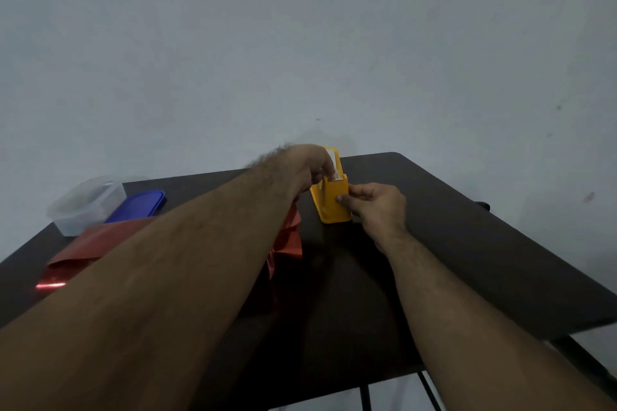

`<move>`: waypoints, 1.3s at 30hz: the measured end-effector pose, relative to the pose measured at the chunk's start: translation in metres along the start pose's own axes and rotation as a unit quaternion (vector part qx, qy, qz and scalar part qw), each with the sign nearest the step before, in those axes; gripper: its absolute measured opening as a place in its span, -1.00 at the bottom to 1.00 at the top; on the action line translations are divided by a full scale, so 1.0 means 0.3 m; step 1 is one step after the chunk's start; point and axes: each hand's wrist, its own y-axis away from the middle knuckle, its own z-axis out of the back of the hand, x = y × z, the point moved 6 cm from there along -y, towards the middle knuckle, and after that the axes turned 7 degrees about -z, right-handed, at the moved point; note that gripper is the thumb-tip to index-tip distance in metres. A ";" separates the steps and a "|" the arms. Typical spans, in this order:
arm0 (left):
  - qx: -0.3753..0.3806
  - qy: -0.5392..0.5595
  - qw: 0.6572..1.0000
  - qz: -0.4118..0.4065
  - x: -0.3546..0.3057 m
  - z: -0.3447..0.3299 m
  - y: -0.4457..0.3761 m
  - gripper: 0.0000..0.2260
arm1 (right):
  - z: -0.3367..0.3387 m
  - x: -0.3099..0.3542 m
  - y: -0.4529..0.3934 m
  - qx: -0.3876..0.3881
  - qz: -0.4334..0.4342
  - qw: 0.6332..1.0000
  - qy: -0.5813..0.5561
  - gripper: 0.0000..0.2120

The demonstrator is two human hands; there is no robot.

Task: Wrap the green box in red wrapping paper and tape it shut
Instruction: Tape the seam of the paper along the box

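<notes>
2 hands on the yellow tape dispenser (pixel 332 202): right hand (pixel 374 207) grips its side, left hand (pixel 309 167) pinches the tape at top; red paper (pixel 80 247) lies under the left forearm.

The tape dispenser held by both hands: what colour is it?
Yellow: the tape dispenser shows best in the head view.

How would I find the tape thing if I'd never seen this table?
Look at the dark brown table, then toward its far edge in the middle, where both hands meet. The yellow plastic tape dispenser stands there, held by the right hand while the left hand pinches at its top. It is the only yellow thing, beside crumpled red wrapping paper.
</notes>
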 end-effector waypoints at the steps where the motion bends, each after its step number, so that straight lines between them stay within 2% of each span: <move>1: -0.004 0.006 1.000 -0.003 -0.006 0.000 0.003 -0.73 | 0.002 0.004 0.004 0.000 0.002 1.000 0.005 -0.62; 8: -0.007 0.057 0.998 0.011 -0.018 0.005 0.059 -0.88 | 0.003 0.024 0.013 -0.005 0.011 0.999 0.029 -0.58; 15: -0.008 0.062 0.998 0.027 0.046 -0.031 0.090 -0.80 | 0.007 0.038 0.028 -0.003 0.015 0.999 0.036 -0.62; 23: -0.028 0.083 0.996 0.024 0.092 -0.055 0.072 -0.96 | 0.004 0.024 0.029 0.028 -0.011 1.000 -0.003 -0.66; 28: -0.032 0.081 0.996 0.007 0.152 -0.098 0.042 -0.66 | 0.000 -0.006 0.014 0.050 -0.035 0.998 -0.015 -0.68; 30: -0.035 0.096 0.995 0.002 0.161 -0.103 0.044 -0.63 | -0.003 -0.009 0.009 0.046 -0.041 0.998 -0.010 -0.67; 32: -0.020 0.135 0.991 -0.008 0.127 -0.099 0.057 -0.74 | 0.008 0.008 0.014 0.017 -0.013 1.000 0.017 -0.69; 34: -0.017 0.163 0.986 -0.035 0.074 -0.068 0.095 -0.92 | 0.031 0.051 0.039 -0.042 0.059 0.995 0.068 -0.75; 36: -0.031 0.186 0.980 -0.070 0.038 -0.009 0.144 -0.83 | 0.045 0.086 0.076 -0.089 0.129 0.984 0.084 -0.81; 39: -0.064 0.241 0.963 -0.098 0.031 0.084 0.229 -0.90 | 0.040 0.133 0.139 -0.115 0.216 0.969 0.036 -0.76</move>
